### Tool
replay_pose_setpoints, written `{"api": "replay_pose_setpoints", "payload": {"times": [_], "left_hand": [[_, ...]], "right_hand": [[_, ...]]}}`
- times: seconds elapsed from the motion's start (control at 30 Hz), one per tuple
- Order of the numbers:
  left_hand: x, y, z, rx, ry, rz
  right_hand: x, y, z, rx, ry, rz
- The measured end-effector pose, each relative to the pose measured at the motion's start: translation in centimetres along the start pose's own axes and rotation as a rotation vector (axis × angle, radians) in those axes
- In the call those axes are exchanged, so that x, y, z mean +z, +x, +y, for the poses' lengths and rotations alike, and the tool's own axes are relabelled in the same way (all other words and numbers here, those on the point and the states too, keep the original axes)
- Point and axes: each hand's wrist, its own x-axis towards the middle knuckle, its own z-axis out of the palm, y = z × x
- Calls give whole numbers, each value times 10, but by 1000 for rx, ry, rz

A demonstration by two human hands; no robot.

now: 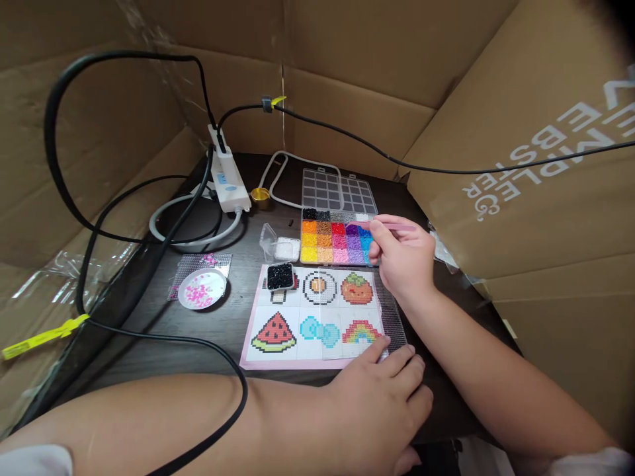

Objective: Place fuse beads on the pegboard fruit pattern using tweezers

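Observation:
My right hand [404, 258] pinches pink tweezers [397, 226], their tips over the red and purple cells of the sectioned bead box [325, 263]. The box holds fuse beads sorted by colour, and its clear lid [322, 188] is folded back. My left hand [380, 396] lies flat, fingers stretched out, at the lower right corner of the pattern sheet [285, 354]. Watermelon, egg, bow and rainbow pictures show on the sheet. A clear pegboard [394, 317] covers its right part, by my left fingertips. A small tub of black beads [280, 276] sits on the sheet's upper left picture.
An open case of white beads [288, 249] stands left of the bead box. Farther left, a white dish [218, 294] of pink beads rests on another pegboard [186, 264]. A power strip [231, 182], a gold cup [260, 196], black cables [89, 284] and cardboard walls [357, 86] surround the table.

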Motion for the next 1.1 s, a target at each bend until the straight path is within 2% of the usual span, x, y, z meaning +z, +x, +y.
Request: {"api": "replay_pose_setpoints", "payload": {"times": [0.1,0.27,0.43,0.63,0.93,1.1], "left_hand": [[1,0,-1,7,3,11],[1,1,-1,-1,-3,-2],[3,3,-2,7,3,-15],[12,3,-5,28,63,30],[16,4,-6,30,115,78],[18,4,-5,34,136,103]], "right_hand": [[5,7,12,-21,-20,19],[-4,6,23,48,-2,48],[-4,5,26,47,7,24],[2,2,27,77,-47,-20],[4,2,27,88,-74,-5],[6,8,26,22,-126,41]]}}
